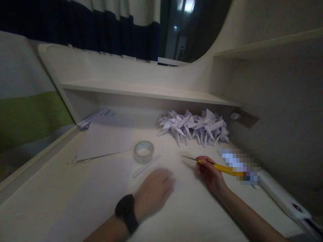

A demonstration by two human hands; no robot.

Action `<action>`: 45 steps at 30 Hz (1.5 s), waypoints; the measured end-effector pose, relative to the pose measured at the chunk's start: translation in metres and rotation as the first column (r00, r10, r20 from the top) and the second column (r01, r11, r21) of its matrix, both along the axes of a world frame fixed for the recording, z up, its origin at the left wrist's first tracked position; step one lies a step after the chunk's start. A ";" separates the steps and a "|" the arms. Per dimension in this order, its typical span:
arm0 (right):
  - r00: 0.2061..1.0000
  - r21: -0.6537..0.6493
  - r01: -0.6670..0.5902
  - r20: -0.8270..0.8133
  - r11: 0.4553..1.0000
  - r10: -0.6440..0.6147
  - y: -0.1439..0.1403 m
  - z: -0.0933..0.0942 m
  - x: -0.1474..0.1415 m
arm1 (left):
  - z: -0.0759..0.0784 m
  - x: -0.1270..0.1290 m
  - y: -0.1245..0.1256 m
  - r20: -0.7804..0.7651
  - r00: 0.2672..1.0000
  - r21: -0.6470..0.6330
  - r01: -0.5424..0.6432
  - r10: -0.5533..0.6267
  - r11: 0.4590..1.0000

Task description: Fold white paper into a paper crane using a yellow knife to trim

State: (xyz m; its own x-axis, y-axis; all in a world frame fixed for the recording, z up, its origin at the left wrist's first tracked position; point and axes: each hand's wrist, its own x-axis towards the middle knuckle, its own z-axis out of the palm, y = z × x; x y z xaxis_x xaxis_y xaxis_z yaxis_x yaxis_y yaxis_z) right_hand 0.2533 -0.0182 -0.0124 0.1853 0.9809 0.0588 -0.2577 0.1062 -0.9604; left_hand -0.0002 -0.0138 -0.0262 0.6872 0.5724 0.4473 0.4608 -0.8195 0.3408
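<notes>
Pale cream desk surface [75, 201] fills the lower frame, dim light. A long cream shelf [141, 90] runs across the middle; dark blue-and-white curtain [113, 27] at upper left. White sheet of paper [106, 136] lies left of centre, a clear roll of tape [143, 152] just right of it. Heap of folded white paper cranes [194, 127] sits under the shelf, centre right.

Right hand [212, 174], right of centre: fingers curled together, clamped on a yellow-handled craft knife [214, 165], blade pointing left, low over the desk. Left hand [153, 191], lower centre, black watch at the wrist: motion-blurred, palm down on the desk, fingers seemingly loose, holding nothing; a thin white paper strip [146, 166] lies just beyond it.
</notes>
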 end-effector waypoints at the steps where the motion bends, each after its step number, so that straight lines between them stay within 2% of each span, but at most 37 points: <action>1: 0.999 0.025 0.042 0.005 0.999 -0.042 0.000 0.000 0.000 | -0.001 -0.001 0.001 0.025 1.000 -0.025 0.015 -0.014 1.000; 3: 0.996 0.062 0.081 0.020 0.995 -0.083 0.001 0.003 0.000 | -0.003 -0.003 0.005 0.072 0.997 -0.091 0.032 -0.026 0.995; 5: 0.997 0.064 0.035 0.062 0.997 -0.039 -0.001 0.009 0.000 | -0.003 -0.004 0.009 0.132 0.991 -0.158 0.030 -0.009 0.987; 8: 0.984 0.073 -0.099 0.159 0.992 0.086 -0.007 0.022 -0.004 | 0.001 -0.002 0.013 0.267 0.957 -0.246 -0.044 0.111 0.968; 10: 0.949 0.072 -0.230 0.237 0.970 0.208 -0.014 0.032 -0.010 | 0.007 0.000 0.014 0.333 0.921 -0.363 -0.072 0.201 0.929; 12: 0.903 0.060 -0.351 0.287 0.935 0.320 -0.021 0.041 -0.017 | 0.015 0.003 0.013 0.371 0.906 -0.522 0.023 0.203 0.852; 15: 0.838 0.036 -0.466 0.337 0.884 0.429 -0.029 0.053 -0.025 | 0.027 0.003 0.009 0.368 0.930 -0.656 0.240 0.026 0.715; 17: 0.812 0.031 -0.507 0.351 0.862 0.465 -0.032 0.061 -0.025 | 0.033 0.001 0.008 0.371 0.926 -0.706 0.332 -0.072 0.626; 19: 0.794 0.023 -0.520 0.383 0.854 0.473 -0.034 0.066 -0.023 | 0.036 -0.001 0.008 0.385 0.919 -0.753 0.366 -0.085 0.546; 20: 0.790 0.024 -0.508 0.411 0.861 0.455 -0.034 0.067 -0.021 | 0.037 -0.001 0.009 0.388 0.920 -0.763 0.356 -0.057 0.539; 22: 0.802 0.049 -0.457 0.456 0.888 0.387 -0.032 0.065 -0.019 | 0.038 0.002 0.009 0.386 0.922 -0.752 0.299 0.025 0.588; 24: 0.831 0.089 -0.404 0.452 0.911 0.324 -0.029 0.058 -0.019 | 0.039 0.008 0.010 0.375 0.922 -0.704 0.214 0.099 0.677; 27: 0.856 0.072 -0.371 0.414 0.926 0.310 -0.026 0.043 -0.024 | 0.040 0.023 0.008 0.359 0.921 -0.599 0.103 0.151 0.794; 31: 0.882 0.009 -0.304 0.382 0.953 0.278 -0.025 0.026 -0.029 | 0.034 0.037 0.007 0.338 0.924 -0.491 0.012 0.178 0.871; 34: 0.907 -0.029 -0.142 0.397 0.989 0.141 -0.025 0.015 -0.022 | 0.025 0.034 0.011 0.277 0.949 -0.375 -0.039 0.152 0.926; 36: 0.893 -0.060 -0.038 0.447 0.997 0.061 -0.025 0.006 -0.014 | 0.018 0.026 0.014 0.178 0.977 -0.230 -0.077 0.120 0.970; 38: 0.871 -0.086 0.008 0.490 0.996 0.035 -0.025 -0.005 -0.006 | 0.012 0.018 0.015 0.060 0.998 -0.087 -0.004 0.010 0.996; 40: 0.861 -0.095 0.016 0.508 0.995 0.034 -0.025 -0.015 -0.002 | 0.007 0.012 0.014 -0.021 0.998 0.000 0.063 -0.063 0.998; 45: 0.852 -0.082 -0.023 0.520 0.996 0.062 -0.031 -0.020 -0.003 | 0.002 0.010 0.008 -0.072 0.994 0.050 0.088 -0.084 0.995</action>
State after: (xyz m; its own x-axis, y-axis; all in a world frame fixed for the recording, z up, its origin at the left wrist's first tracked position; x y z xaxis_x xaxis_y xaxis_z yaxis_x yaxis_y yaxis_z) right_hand 0.2500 -0.0491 -0.0323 0.1045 0.9923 0.0657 0.2810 0.0339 -0.9591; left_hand 0.0098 -0.0058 -0.0241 0.7636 0.4862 0.4248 0.4087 -0.8734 0.2650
